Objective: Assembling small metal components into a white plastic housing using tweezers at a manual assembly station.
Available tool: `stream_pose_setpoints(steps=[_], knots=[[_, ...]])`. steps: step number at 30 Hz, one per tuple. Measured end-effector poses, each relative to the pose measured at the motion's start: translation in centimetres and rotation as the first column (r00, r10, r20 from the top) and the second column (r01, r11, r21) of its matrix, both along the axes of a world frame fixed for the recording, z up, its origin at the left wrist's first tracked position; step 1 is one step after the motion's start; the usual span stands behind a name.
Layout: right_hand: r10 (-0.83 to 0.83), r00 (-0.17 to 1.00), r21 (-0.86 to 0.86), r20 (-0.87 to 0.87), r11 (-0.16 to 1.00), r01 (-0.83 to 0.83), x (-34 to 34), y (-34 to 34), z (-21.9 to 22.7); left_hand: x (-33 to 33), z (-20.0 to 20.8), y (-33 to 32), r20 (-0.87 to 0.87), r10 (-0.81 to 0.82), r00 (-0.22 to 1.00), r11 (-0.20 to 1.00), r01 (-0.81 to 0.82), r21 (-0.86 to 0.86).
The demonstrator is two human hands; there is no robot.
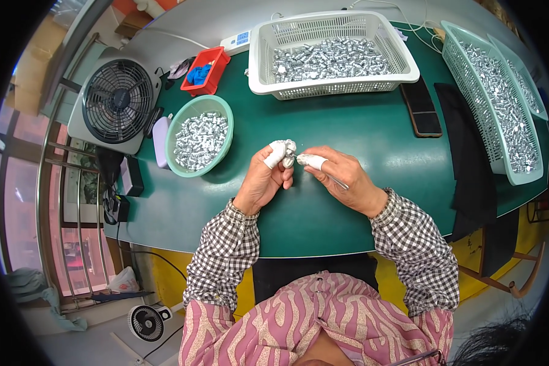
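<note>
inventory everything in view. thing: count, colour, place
table: 1, green, centre
large basket: 1, white, top centre
side baskets: 2, light green, right
bowl: 1, light green, centre-left
metal parts: many, silver, in baskets and bowl
bin: 1, red, upper left
bin contents: count unclear, mainly blue, inside bin
phone: 1, dark, right
cloth: 1, black, table's right
desk fan: 1, grey-black, left
small fan: 1, white-black, lower left
case: 1, lilac, beside bowl
tool: 1, silver, centre
left hand: 1, white finger covers, centre; held item unclear
right hand: 1, white finger covers, centre, gripping tool
sleeves: 2, black-white check, forearms
</note>
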State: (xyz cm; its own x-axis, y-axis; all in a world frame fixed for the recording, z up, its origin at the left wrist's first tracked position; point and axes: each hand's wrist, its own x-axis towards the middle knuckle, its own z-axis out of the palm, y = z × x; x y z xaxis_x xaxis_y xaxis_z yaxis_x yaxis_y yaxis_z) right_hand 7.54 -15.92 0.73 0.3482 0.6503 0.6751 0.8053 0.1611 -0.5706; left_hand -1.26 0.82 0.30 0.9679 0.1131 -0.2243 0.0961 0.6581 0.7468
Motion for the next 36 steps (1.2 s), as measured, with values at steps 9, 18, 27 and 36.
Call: stream_pose_setpoints(steps=[9,18,27,36], knots=[[0.069,0.793,-0.025,-0.605,0.994,-0.105,0.8,-0.3,-0.1,0.2,0.0,-0.9,0.002,-0.005,1.000,0.993,0.005,0.116],[0.059,0.882,-0.065,-0.468,0.993,-0.101,0.5,-0.2,0.5,0.2,0.0,-0.5,-0.022,-0.025,0.999,0.996,0.027,0.090],[0.015,0.988,0.032,-0.157,0.999,-0.010,0.7,0.0,0.1,0.3,0.1,-0.7,-0.030,-0.027,0.999,0.987,0.032,0.158],[0.029,0.921,-0.052,-0.388,0.997,-0.053,0.9,-0.3,0.5,0.2,0.2,-0.9,-0.059,-0.077,0.995,0.992,0.083,0.099]])
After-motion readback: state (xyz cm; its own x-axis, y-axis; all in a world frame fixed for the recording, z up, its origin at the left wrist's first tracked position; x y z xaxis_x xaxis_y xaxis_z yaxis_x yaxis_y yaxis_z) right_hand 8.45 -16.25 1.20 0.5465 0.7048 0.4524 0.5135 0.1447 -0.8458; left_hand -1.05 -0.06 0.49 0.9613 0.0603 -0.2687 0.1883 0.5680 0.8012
